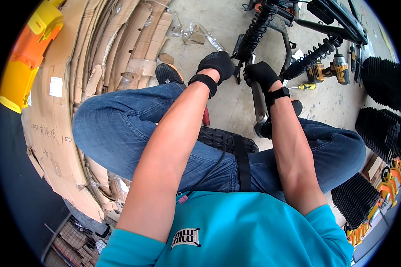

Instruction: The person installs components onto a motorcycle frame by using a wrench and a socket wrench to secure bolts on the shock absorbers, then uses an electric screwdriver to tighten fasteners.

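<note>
My left hand (217,65), in a black glove, is closed at the lower end of a black coil shock (256,34) on a black metal frame (329,32); what its fingers hold is hidden. My right hand (262,75), also gloved, grips the upper part of a long silver wrench (259,106), which hangs down between my legs, just right of that shock's lower mount (239,67). A second coil shock (308,63) angles off to the right. A red handle (206,117) lies below my left wrist.
Cordless drills (338,71) and a yellow screwdriver (306,86) sit at the right. Flattened cardboard (49,151) covers the left, beside yellow-orange plastic parts (29,53). Stacked black ribbed pieces (376,129) and orange machines (390,184) line the right edge. A padded board (223,139) lies under me.
</note>
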The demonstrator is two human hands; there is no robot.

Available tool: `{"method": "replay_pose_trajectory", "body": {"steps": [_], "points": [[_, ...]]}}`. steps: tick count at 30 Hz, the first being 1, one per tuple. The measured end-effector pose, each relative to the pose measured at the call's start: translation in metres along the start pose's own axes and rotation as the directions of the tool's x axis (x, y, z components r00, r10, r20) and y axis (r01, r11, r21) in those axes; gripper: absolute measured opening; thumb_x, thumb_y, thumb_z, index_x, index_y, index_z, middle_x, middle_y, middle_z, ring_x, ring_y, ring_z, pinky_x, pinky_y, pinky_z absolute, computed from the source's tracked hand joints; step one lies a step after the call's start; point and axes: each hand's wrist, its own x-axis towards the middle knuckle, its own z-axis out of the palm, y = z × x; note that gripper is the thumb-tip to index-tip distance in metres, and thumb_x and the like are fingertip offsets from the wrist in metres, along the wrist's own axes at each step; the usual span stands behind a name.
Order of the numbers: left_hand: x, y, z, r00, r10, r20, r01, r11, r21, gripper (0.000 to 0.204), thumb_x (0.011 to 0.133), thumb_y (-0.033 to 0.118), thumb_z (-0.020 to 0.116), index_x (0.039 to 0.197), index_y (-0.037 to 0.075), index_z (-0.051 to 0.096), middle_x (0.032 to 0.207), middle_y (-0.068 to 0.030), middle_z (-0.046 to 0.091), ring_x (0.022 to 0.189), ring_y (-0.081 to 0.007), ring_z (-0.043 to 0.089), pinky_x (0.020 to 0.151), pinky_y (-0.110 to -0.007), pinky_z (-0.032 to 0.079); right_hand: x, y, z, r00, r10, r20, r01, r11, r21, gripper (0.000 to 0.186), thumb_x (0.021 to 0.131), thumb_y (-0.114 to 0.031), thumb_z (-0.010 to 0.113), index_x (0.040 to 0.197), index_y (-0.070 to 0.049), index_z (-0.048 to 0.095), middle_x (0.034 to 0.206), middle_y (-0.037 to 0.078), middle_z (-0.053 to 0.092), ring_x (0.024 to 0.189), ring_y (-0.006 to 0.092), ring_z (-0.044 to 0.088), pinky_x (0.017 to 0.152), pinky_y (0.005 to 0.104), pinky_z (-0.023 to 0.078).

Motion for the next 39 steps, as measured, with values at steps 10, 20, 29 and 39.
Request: {"method": "replay_pose_trajectory", "body": {"steps": [10,20,29,39], "points": [[0.005,0.014,-0.01,0.998,0.034,0.052,-0.035,0.999,0.021,0.034,0.08,0.023,0.052,0.095,-0.003,0.067,0.097,-0.0268,0.064,0.094,-0.0405,0.062,0.083,-0.044,0.048,0.002,0.0,0.0,1.0,-0.015,-0.004,0.015,0.999,-0.036,0.018,0.084,-0.01,0.055,0.074,0.004,0.061,0.063,0.01,0.059,0.051,0.018,0.058,0.047,0.0299,0.045],[-0.013,0.007,0.021,0.997,0.08,-0.009,-0.08,0.996,0.041,0.034,0.084,0.028,0.052,0.094,-0.001,0.067,0.096,-0.0248,0.065,0.093,-0.0388,0.063,0.084,-0.044,0.049,0.01,0.01,-0.005,0.997,-0.077,0.024,0.079,0.992,-0.097,0.023,0.078,-0.016,0.054,0.07,0.003,0.063,0.061,0.012,0.062,0.052,0.0217,0.06,0.051,0.0335,0.047],[-0.024,0.006,0.058,0.993,-0.006,-0.121,0.005,1.0,-0.001,0.03,0.088,0.026,0.045,0.087,0.005,0.068,0.091,-0.0201,0.066,0.087,-0.0352,0.065,0.078,-0.045,0.05,0.016,0.017,-0.006,0.998,-0.05,-0.034,0.046,0.995,-0.093,0.025,0.079,-0.018,0.053,0.066,0.001,0.064,0.057,0.011,0.061,0.05,0.0202,0.059,0.048,0.0321,0.043],[0.005,-0.053,0.148,0.989,-0.142,-0.042,0.137,0.985,-0.108,0.028,0.092,0.029,0.044,0.108,0.008,0.053,0.095,-0.0192,0.066,0.091,-0.0345,0.065,0.077,-0.047,0.05,0.016,0.019,-0.003,1.0,0.013,0.015,-0.012,0.997,-0.075,0.016,0.087,-0.006,0.052,0.082,0.006,0.06,0.066,0.012,0.059,0.053,0.0204,0.058,0.046,0.0316,0.046]]}}
